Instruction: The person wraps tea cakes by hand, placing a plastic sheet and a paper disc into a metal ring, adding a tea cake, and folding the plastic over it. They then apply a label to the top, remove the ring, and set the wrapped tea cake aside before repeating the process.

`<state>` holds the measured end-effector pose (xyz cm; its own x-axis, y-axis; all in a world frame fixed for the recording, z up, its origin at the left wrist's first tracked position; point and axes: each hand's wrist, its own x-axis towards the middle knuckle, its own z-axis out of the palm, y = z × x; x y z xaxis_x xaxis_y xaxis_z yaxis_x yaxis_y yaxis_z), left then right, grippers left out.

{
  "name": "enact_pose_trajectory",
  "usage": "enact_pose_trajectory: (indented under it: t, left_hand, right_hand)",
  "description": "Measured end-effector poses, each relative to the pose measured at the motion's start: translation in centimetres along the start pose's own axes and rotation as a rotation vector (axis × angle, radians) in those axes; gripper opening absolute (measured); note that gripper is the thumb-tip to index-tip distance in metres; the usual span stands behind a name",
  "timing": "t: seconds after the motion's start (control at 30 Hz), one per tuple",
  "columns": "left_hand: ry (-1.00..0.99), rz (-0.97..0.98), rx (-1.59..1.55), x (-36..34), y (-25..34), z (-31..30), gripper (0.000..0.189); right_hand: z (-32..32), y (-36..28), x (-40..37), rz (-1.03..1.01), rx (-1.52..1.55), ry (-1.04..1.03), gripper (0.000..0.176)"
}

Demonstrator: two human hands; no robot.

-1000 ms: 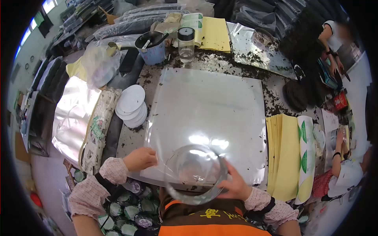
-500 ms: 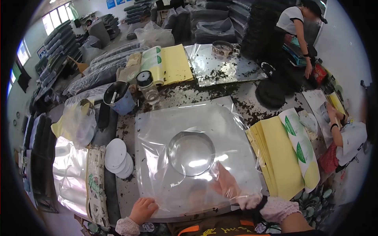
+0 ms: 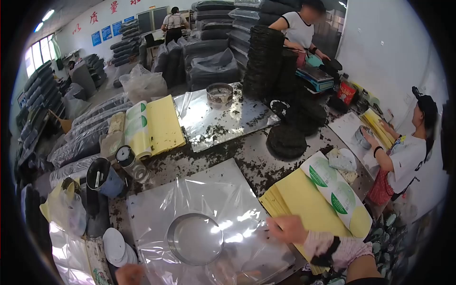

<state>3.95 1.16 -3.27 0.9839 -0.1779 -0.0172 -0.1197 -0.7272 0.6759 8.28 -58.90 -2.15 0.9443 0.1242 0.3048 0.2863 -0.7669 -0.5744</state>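
Note:
In the head view, a metal ring (image 3: 195, 238) rests flat on a shiny silver board (image 3: 223, 183), with clear plastic film (image 3: 164, 209) spread wrinkled around it. Whether the film passes over or under the ring is hard to tell. My right hand (image 3: 287, 229) is raised at the board's right edge, beside a stack of yellow paper (image 3: 304, 202), its fingers curled together; anything in them is hidden. My left hand (image 3: 130, 274) appears blurred at the bottom edge, near the board's left side and several white discs (image 3: 115, 244).
Dark leaf crumbs surround the board. A blue bucket (image 3: 107, 178) and glass jar (image 3: 133, 164) stand left. Dark round cakes (image 3: 287, 142) are behind, with a second silver board (image 3: 223, 121). One person (image 3: 304, 28) stands behind tall stacks; another person (image 3: 403, 156) works at right.
The view has tilted up and turned right, so the board sits lower and farther left. My right hand has come out from beneath the film and moved towards the yellow paper.

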Motion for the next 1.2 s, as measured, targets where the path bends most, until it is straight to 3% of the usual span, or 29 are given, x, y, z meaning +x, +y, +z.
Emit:
enact_pose_trajectory:
  t: [0.03, 0.07, 0.1, 0.17, 0.23, 0.3, 0.37, 0.4, 0.47, 0.57, 0.67, 0.77, 0.87, 0.93, 1.0, 1.07, 1.13, 1.2]
  left_hand:
    - [0.332, -0.099, -0.215, 0.4, -4.9, 0.9, 0.030]
    - [0.317, -0.108, -0.042, 0.2, -5.1, 1.2, 0.029]
    - [0.307, -0.113, 0.131, 0.3, -5.2, 1.3, 0.028]
    - [0.300, -0.104, 0.484, 2.6, -5.2, 0.8, 0.025]
    - [0.265, -0.126, 0.840, 2.8, -5.0, 0.0, 0.023]
    - [0.317, -0.264, 0.677, 2.9, -2.5, 0.2, 0.023]
    - [0.391, -0.387, 0.552, 3.0, -2.1, 0.3, 0.023]
    - [0.426, -0.348, 0.448, 3.1, -3.8, 0.3, 0.024]
    - [0.500, -0.259, 0.234, 2.1, -8.1, 1.0, 0.024]
    - [0.345, -0.465, 0.528, 3.3, -0.4, -0.6, 0.025]
    - [0.460, -0.329, 0.423, 2.8, 0.0, -0.6, 0.026]
    - [0.323, -0.481, 0.352, 2.4, 0.3, -1.2, 0.038]
    - [0.531, -0.327, 0.212, 2.5, -4.1, 0.5, 0.011]
    - [0.642, -0.185, 0.292, 2.6, -3.9, 0.9, 0.016]
    - [0.608, -0.122, 0.333, 2.2, -4.9, 0.7, 0.012]
    - [0.577, -0.121, 0.312, 2.4, -5.8, 0.7, 0.013]
    - [0.496, -0.320, 0.316, 2.6, -3.5, 0.2, 0.010]
    - [0.753, 0.088, 0.185, 4.3, 4.0, 3.0, 0.012]
  right_hand:
    - [-0.3, 3.2, 3.1, 0.101, -0.042, 0.125, 0.016]
    - [-1.1, 6.9, 6.0, 0.194, -0.015, 0.199, 0.018]
    - [-0.9, 12.7, 8.8, 0.144, -0.117, 0.332, 0.027]
    - [-2.3, 21.5, 13.3, 0.198, -0.378, 0.249, 0.072]
    - [-4.2, 23.3, 17.6, 0.261, -0.561, 0.225, 0.101]
    - [-3.1, 25.2, 20.1, 0.397, -0.511, 0.140, 0.101]
    - [1.5, 22.9, 20.3, 0.428, -0.695, 0.078, 0.096]
    - [4.2, 22.2, 20.0, 0.383, -0.647, 0.127, 0.093]
    - [6.3, 17.6, 18.7, 0.252, -0.595, 0.016, 0.094]
    - [5.8, 14.8, 17.1, 0.181, -0.446, -0.115, 0.096]
    - [5.0, 15.6, 16.9, 0.171, -0.401, -0.155, 0.098]
    - [4.6, 15.4, 17.4, 0.175, -0.425, -0.201, 0.098]
    - [4.7, 15.5, 18.0, 0.194, -0.478, -0.282, 0.100]
    - [4.4, 15.9, 18.3, 0.148, -0.446, -0.290, 0.099]
    - [4.3, 16.2, 18.1, 0.133, -0.361, -0.226, 0.095]
    - [3.6, 15.6, 17.8, 0.117, -0.291, -0.217, 0.087]
    - [3.7, 15.4, 17.7, 0.068, -0.296, -0.092, 0.076]
    - [2.7, 13.1, 17.2, 0.015, -0.347, 0.066, 0.063]
